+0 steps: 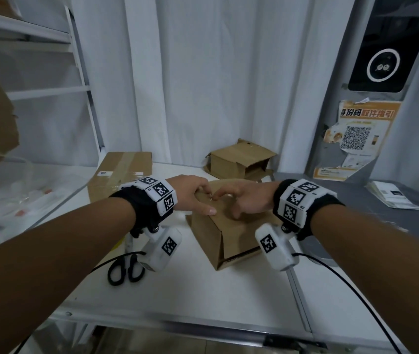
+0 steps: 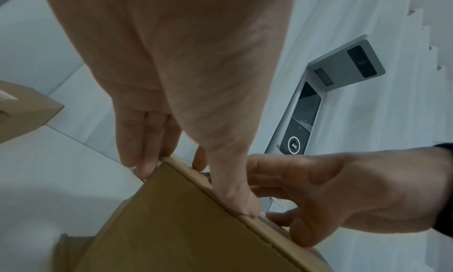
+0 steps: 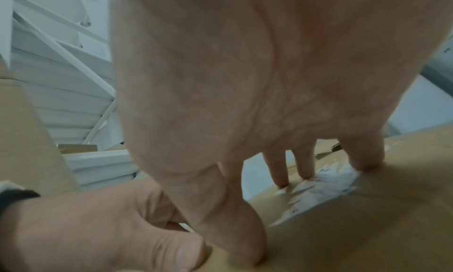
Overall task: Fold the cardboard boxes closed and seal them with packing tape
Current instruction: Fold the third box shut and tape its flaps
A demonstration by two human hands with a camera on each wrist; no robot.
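A small brown cardboard box [image 1: 228,233] stands in the middle of the white table [image 1: 228,297], its top folded down. My left hand [image 1: 198,198] grips the box's top at the left: fingers curl over the far edge and the thumb sits on the near edge, as the left wrist view shows [image 2: 203,140]. My right hand [image 1: 241,203] lies on the top beside it, fingers and thumb pressing down flat [image 3: 269,130]. Torn white tape residue [image 3: 326,181] crosses the box top [image 3: 367,227] under the right fingertips. No tape roll is in view.
A taped brown box [image 1: 124,169] lies at the back left and an open box [image 1: 239,159] at the back. Black scissors [image 1: 124,270] lie near my left wrist. Papers [image 1: 392,198] rest on the grey counter at right. White shelving [image 1: 50,90] stands to the left.
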